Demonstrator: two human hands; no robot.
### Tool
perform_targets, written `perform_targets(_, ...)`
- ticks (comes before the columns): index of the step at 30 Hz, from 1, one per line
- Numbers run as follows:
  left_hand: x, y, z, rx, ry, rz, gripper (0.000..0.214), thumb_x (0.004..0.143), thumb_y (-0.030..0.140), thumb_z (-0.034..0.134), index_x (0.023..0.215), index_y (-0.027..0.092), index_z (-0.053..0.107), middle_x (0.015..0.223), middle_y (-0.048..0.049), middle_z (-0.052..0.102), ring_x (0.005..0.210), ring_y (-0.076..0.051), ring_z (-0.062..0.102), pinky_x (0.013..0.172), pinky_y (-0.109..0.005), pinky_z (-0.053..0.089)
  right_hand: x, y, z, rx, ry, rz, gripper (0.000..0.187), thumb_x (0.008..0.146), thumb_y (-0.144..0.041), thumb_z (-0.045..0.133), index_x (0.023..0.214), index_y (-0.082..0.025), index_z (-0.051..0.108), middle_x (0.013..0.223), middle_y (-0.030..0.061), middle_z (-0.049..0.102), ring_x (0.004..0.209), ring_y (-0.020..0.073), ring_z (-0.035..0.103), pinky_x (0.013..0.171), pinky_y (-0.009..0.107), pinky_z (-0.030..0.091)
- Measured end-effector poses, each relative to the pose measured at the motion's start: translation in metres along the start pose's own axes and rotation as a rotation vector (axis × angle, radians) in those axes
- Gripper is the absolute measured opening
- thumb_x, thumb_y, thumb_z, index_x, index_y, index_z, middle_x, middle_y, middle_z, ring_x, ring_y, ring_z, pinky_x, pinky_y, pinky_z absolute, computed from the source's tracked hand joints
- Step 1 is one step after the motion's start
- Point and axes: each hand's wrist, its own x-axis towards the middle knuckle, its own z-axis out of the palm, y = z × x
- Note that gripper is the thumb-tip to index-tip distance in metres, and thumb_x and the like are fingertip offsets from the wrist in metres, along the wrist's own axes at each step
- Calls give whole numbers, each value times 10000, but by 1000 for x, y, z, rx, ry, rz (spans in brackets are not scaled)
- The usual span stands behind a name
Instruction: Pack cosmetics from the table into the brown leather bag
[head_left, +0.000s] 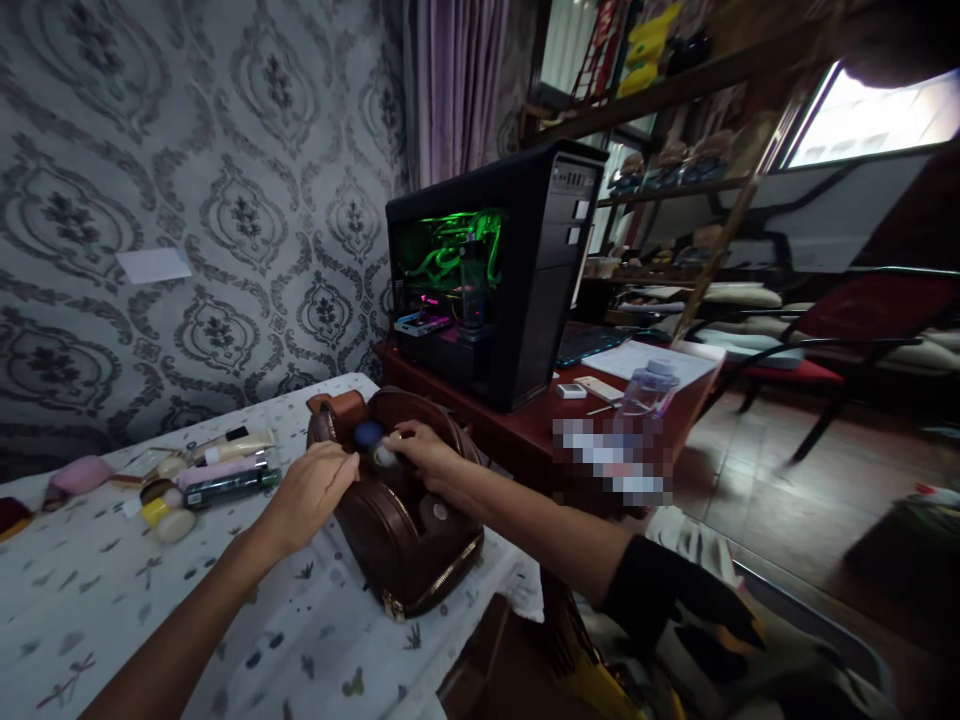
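A brown leather bag [409, 540] with a gold zipper stands open near the table's right edge. My left hand [315, 490] rests on the bag's opening, fingers curled at its rim. My right hand [424, 452] reaches into the top of the bag, pinching a small bottle with a blue cap [373, 440]. To the left of the bag lie several cosmetic tubes and jars [217, 470] on the patterned white tablecloth [97, 600].
A pink pouch [75, 476] lies at the far left. Behind the bag a red desk [540, 420] carries a black computer case [510, 270] lit green, papers and a plastic water bottle [646, 395]. A red chair [847, 330] stands at the right.
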Motion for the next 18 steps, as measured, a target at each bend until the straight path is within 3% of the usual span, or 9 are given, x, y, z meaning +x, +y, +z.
perform_targets(5,-1,-1,2,5,13,-15,513,1006,395,235,699,206,601,744,-44,650,785,-204,598,814,-360,439,4,6,6,-481,5,-46,279,629,-108,738,808,-201,545,731,-43,542,830,179,581,728,275,442)
perform_targets(10,-3,-4,5,23,22,-21,515,1002,404,223,683,209,577,727,-41,639,770,-208,588,797,-365,427,-1,-1,17,-819,-14,-83,559,545,-153,834,1029,-204,558,1090,79,629,1104,310,576,864,378,434)
perform_targets(14,-5,-5,5,13,27,-22,521,1009,405,215,672,213,563,732,-39,643,780,-208,593,812,-368,425,-5,-3,27,-978,6,-127,656,629,-129,792,1196,-226,477,1321,145,544,1273,336,475,939,434,403)
perform_targets(18,-4,-4,4,28,12,-27,518,1004,403,213,669,215,561,734,-44,651,779,-210,601,802,-366,432,-6,-2,29,-1057,27,-164,620,699,-107,729,1229,-226,431,1363,160,511,1305,321,441,955,454,394)
